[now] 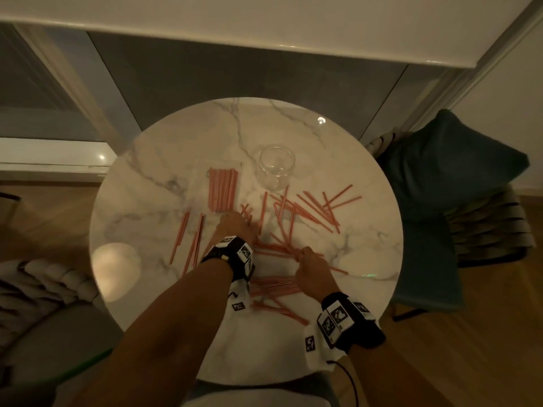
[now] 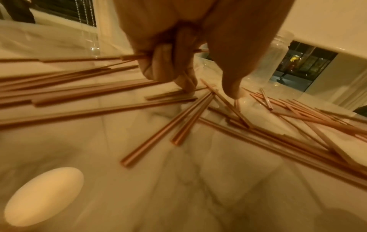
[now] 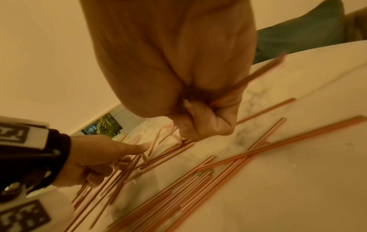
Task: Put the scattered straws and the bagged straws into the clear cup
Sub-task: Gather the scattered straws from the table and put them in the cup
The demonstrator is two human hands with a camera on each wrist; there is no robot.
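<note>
Several red-and-white straws lie scattered over the round marble table. A clear bag of straws lies left of the empty clear cup at the table's middle. My left hand is down among the straws near the bag's near end; its curled fingers grip a few straws while the thumb points at the table. My right hand is closed in a fist near the front pile, and its fingers hold a straw that sticks out to the right.
A teal cushion on a chair stands right of the table. A lamp's bright reflection shows on the left of the tabletop. Another pile of straws lies between my wrists. A grey chair sits at the near left.
</note>
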